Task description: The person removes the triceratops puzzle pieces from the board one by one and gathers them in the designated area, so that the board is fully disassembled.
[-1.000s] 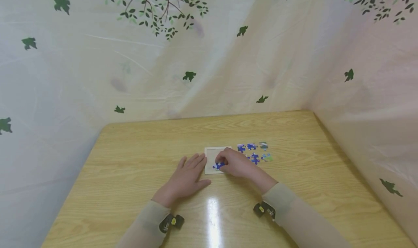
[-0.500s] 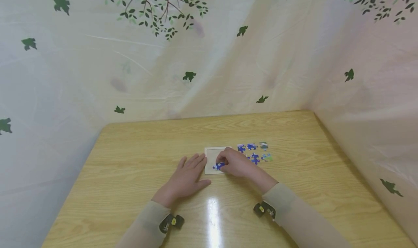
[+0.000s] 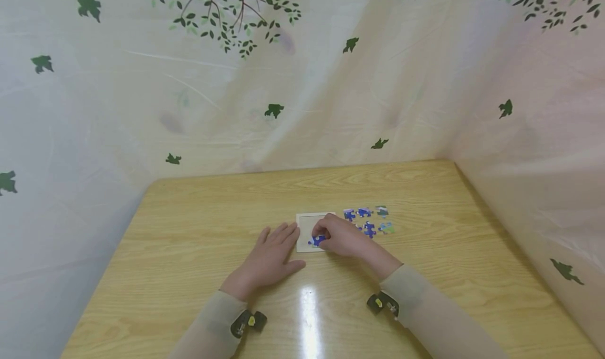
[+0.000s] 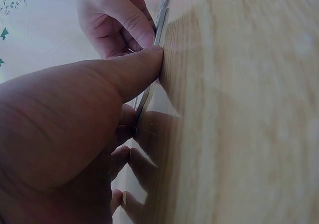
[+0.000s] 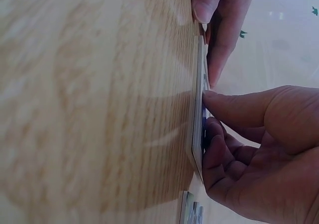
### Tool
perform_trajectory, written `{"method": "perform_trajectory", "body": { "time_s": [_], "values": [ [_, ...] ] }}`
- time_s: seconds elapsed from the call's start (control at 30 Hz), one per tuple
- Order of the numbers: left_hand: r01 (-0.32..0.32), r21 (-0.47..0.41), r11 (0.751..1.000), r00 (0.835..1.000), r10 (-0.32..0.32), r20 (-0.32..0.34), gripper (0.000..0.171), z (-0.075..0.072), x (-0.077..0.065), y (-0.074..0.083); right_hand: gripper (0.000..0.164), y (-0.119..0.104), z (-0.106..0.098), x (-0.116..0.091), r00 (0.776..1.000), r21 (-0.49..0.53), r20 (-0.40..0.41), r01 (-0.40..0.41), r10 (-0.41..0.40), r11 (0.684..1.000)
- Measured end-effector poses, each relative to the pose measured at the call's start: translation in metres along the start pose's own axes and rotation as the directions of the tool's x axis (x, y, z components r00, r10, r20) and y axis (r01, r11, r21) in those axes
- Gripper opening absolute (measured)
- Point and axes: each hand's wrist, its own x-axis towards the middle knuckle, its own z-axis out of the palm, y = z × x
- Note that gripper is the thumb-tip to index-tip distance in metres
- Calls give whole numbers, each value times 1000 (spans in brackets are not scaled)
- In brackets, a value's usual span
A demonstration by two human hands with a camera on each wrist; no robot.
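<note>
A small pale puzzle tray (image 3: 304,251) lies flat on the wooden table. Inside its lower part sits a blue jigsaw piece (image 3: 315,241), partly covered by my right hand (image 3: 344,236). Thumb and curled fingers of that hand pinch the piece down against the tray floor, and the right wrist view has the fingertips (image 5: 212,98) right at the tray surface. My left hand (image 3: 270,256) rests with fingers spread and straight, its fingertips at the tray's left edge. Seen from the left wrist, the left thumb (image 4: 144,67) lies low near the tray's near edge.
Several loose jigsaw pieces (image 3: 369,229), blue, grey and green, lie in two rows right of the tray. The wooden table (image 3: 198,212) extends around them, and a pale curtain (image 3: 217,117) with leaf prints stands behind and at both sides.
</note>
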Motion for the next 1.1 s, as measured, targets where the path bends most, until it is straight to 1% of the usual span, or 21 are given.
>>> {"method": "perform_trajectory", "body": {
  "time_s": [0.27, 0.5, 0.63, 0.8, 0.9, 1.1],
  "values": [
    [-2, 2, 1000, 1000, 2, -1, 87, 1, 0, -1, 20, 3, 0, 2, 1000, 9, 0, 29, -29, 1000],
    [-4, 2, 1000, 1000, 4, 1, 87, -1, 1, 0, 25, 4, 0, 3, 999, 14, -4, 36, -36, 999],
    [-3, -1, 1000, 1000, 3, 3, 87, -1, 0, 1, 24, 5, 0, 3, 1000, 22, -1, 30, -30, 999],
    [-3, 1, 1000, 1000, 3, 3, 87, -2, 0, 0, 24, 5, -1, 3, 1000, 55, 4, 15, -15, 998],
    [-4, 3, 1000, 1000, 4, 1, 87, -1, 1, 0, 22, 5, -1, 3, 1000, 73, 8, 5, -5, 997],
    [-5, 2, 1000, 1000, 5, 2, 86, -1, 0, -1, 18, 9, -1, 4, 1000, 130, -10, -17, 19, 991]
  ]
}}
